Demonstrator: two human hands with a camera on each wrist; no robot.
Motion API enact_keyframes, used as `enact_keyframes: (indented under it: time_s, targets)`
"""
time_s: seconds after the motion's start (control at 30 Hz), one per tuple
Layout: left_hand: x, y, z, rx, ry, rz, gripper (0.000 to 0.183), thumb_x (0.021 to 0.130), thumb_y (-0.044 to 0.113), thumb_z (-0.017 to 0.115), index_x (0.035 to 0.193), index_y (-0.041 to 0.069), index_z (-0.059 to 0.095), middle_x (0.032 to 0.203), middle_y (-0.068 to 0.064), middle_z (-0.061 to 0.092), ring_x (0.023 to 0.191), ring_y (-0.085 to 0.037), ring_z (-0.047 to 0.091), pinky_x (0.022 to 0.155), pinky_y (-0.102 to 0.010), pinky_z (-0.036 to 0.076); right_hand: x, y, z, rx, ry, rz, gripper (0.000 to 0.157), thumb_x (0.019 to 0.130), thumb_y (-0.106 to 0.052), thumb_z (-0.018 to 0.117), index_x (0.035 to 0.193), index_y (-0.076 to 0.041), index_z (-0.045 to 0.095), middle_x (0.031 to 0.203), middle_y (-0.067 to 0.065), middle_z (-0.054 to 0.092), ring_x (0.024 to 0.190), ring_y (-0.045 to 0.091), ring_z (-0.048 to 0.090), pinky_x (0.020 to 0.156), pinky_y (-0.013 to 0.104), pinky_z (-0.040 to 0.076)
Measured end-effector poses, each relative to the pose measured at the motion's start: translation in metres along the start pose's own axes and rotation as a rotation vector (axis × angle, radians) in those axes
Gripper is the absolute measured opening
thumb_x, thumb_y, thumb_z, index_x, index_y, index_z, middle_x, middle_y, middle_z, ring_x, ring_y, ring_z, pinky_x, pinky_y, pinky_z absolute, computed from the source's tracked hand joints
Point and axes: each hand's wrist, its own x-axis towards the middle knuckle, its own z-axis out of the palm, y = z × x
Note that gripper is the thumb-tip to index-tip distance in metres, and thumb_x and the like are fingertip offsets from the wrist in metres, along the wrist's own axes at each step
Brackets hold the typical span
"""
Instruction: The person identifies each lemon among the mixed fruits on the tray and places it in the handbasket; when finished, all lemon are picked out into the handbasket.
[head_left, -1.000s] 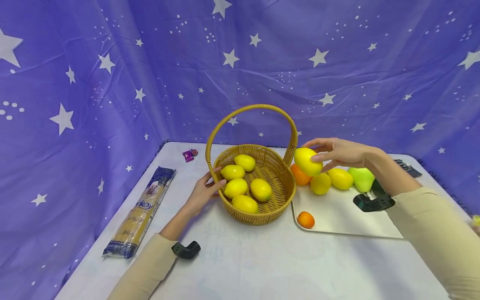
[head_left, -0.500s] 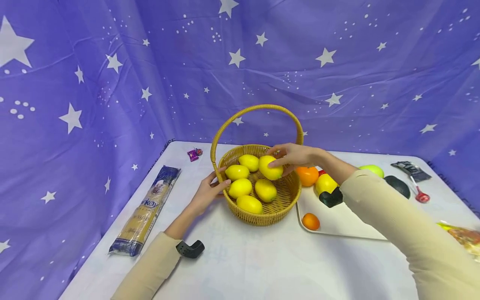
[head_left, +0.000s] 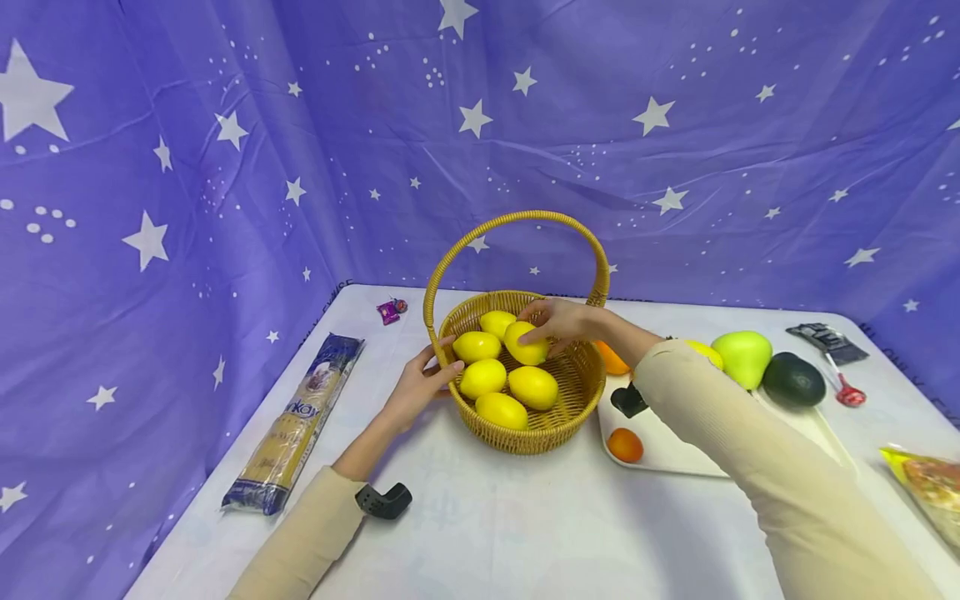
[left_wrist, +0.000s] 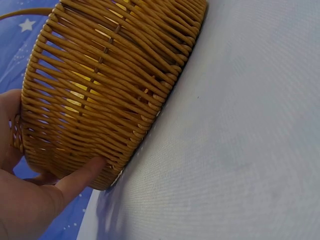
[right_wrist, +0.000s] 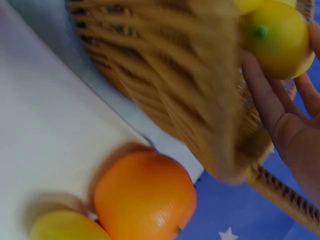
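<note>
Yellow in the right hand (head_left: 566,323): holds one lemon (head_left: 527,343) clamped between thumb and fingers, inside the basket (head_left: 540,440), near five other lemons (head_left: 533,387). Cannot tell whether touching them. Grips the basket's left side with the left hand (head_left: 416,387), clamped on the rim, with one digit along the outer wall, close to the foot of the upright handle (head_left: 517,215). On the table (head_left: 480,533), to the basket's right, a tray (head_left: 663,442) with a small orange (head_left: 625,446) at its near left corner. Along its far side, a big orange (right_wrist: 147,195) and a further lemon (head_left: 707,354), both partly behind the right arm (head_left: 697,387) in the head view, then a pear (head_left: 742,358). Just beside the pear, an avocado (head_left: 793,380). Farther right, a black packet (head_left: 828,343), a lollipop (head_left: 850,393) and a bag (head_left: 930,496). On the left, a pasta pack (head_left: 300,417) and a purple sweet (head_left: 389,312)
</note>
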Motion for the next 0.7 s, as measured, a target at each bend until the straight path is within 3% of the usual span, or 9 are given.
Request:
enact_keyframes:
  time_s: [0.13, 0.33, 0.53, 0.7]
  targets:
    - [0.0, 0.001, -0.001, 0.006, -0.003, -0.004, 0.058, 0.099, 0.017, 0.058, 0.151, 0.007, 0.032, 0.151, -0.02, 0.032, 0.125, -0.039, 0.049, 0.086, -0.041, 0.056, 0.005, 0.004, 0.011, 0.012, 0.002, 0.025, 0.056, 0.094, -0.019, 0.067, 0.141, -0.006, 0.041, 0.148, 0.024, 0.032, 0.132, 0.036, 0.039, 0.094, 0.047, 0.051]
    - [0.0, 0.001, -0.001, 0.002, -0.017, -0.007, 0.06, 0.099, 0.017, 0.057, 0.152, 0.007, 0.029, 0.153, -0.021, 0.028, 0.127, -0.04, 0.046, 0.087, -0.043, 0.055, 0.007, 0.01, 0.017, 0.006, -0.015, 0.063, 0.055, 0.095, -0.019, 0.064, 0.144, -0.006, 0.042, 0.142, 0.023, 0.038, 0.128, 0.034, 0.044, 0.092, 0.042, 0.053]
    - [0.0, 0.003, 0.0, 0.006, -0.022, -0.002, 0.059, 0.099, 0.018, 0.057, 0.151, 0.007, 0.031, 0.152, -0.019, 0.03, 0.127, -0.039, 0.047, 0.087, -0.042, 0.055, -0.004, 0.008, 0.003, 0.058, -0.041, 0.033, 0.053, 0.098, -0.013, 0.059, 0.145, -0.004, 0.038, 0.144, 0.023, 0.037, 0.132, 0.037, 0.039, 0.098, 0.047, 0.048]
    - [0.0, 0.002, 0.0, 0.01, -0.013, 0.0, 0.058, 0.099, 0.016, 0.058, 0.15, 0.007, 0.032, 0.151, -0.019, 0.032, 0.126, -0.039, 0.048, 0.086, -0.043, 0.055, -0.025, 0.004, -0.015, 0.081, -0.099, -0.025, 0.054, 0.099, -0.013, 0.055, 0.148, -0.002, 0.033, 0.145, 0.025, 0.035, 0.133, 0.041, 0.036, 0.104, 0.051, 0.041]
